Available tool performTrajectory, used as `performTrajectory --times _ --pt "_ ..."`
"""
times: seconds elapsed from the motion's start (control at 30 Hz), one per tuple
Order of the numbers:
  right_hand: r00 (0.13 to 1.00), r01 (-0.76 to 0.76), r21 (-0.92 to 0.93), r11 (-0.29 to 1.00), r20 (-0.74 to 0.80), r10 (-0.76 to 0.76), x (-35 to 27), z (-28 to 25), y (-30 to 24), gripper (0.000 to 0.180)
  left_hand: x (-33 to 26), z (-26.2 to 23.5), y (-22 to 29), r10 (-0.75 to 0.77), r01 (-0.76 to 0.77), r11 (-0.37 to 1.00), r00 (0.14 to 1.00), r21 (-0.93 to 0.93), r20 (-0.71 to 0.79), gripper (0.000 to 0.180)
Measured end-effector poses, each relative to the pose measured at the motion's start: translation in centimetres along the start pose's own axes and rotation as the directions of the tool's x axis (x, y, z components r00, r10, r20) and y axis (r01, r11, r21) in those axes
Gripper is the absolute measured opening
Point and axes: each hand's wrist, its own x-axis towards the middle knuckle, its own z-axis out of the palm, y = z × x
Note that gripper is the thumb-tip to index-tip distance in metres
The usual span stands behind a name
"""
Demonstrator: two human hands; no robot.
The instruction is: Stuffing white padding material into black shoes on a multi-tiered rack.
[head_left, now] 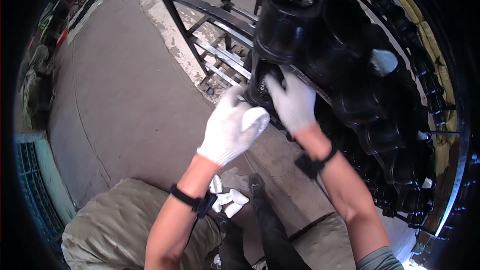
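Note:
Both my hands wear white knitted gloves. My left hand (226,129) is curled, with a white cup-shaped piece (256,120) held at its thumb side; its fingertips are close to the lower end of a black, glossy, boot-like item (257,90) on the rack. My right hand (294,99) reaches over that same item, fingers bent at its opening and partly hidden and blurred. Whether those fingers grip its edge or something inside cannot be made out. Just above sits another black glossy boot-like item (285,25) with a shiny silver patch on top.
A black metal rack (215,12) carries rows of similar black items (367,97) on the right. Several white cup-shaped pieces (234,197) lie on the floor by my feet. A greenish-grey bulky sack (120,220) sits at lower left. Brown floor (125,85) stretches leftward.

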Motion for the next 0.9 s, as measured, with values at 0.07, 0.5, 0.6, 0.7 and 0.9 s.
performTrajectory --times 0.07,0.5,0.6,0.7,0.9 --pt "0.985 0.080 0.343 0.936 -0.173 -0.021 -8.1 -1.6 0.7 0.061 -1.6 1.5 1.9 -0.299 0.258 0.808 0.954 -0.529 0.008 0.032" --pt "0.940 -0.060 -0.111 0.992 -0.340 0.019 -10.7 -5.6 14.9 0.023 1.5 17.8 10.4 0.197 -0.191 0.980 0.976 -0.064 0.098 0.026" --pt "0.980 0.198 -0.327 0.924 0.074 -0.184 -7.4 -5.7 16.3 0.035 1.4 20.0 9.4 0.147 -0.145 0.988 0.989 0.061 -0.027 0.017" --pt "0.990 0.054 -0.043 0.998 0.136 -0.048 -8.5 -5.7 13.4 0.055 0.8 20.5 9.7 0.033 -0.022 0.992 0.996 0.127 -0.084 0.014" --pt "0.998 0.053 -0.314 0.948 -0.011 -0.059 -4.9 -2.0 21.5 0.047 0.0 21.3 11.1 -0.010 0.008 1.000 0.991 0.021 0.135 0.019"
